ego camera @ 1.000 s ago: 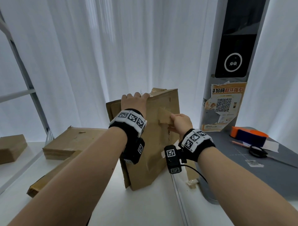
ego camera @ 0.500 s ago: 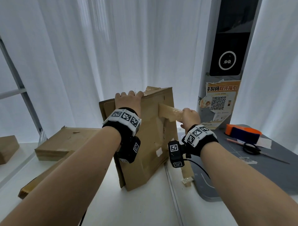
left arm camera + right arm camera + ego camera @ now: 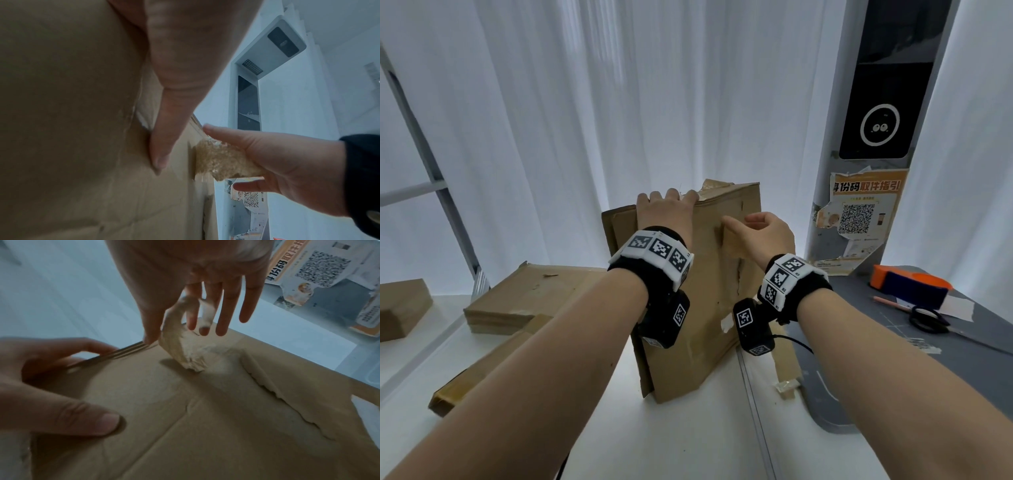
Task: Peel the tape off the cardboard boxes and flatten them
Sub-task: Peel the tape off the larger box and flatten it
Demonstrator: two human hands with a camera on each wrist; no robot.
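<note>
Two hands on one flattened cardboard box (image 3: 698,291), stood on edge near the middle of the white table (image 3: 688,438). Left hand (image 3: 666,214) grips the box's top edge, thumb on the near face. Right hand (image 3: 763,236), half a second ago drawn out past the right edge with the tape (image 3: 222,160) stretched, is now back over the face, fingers spread, the crumpled strip stuck to thumb and forefinger. Judgement: this strip looks nearly free; flat boxes (image 3: 517,301) wait at the table's left.

Upright flattened box (image 3: 698,291) (tape (image 3: 222,160) seemingly half-peeled).
</note>
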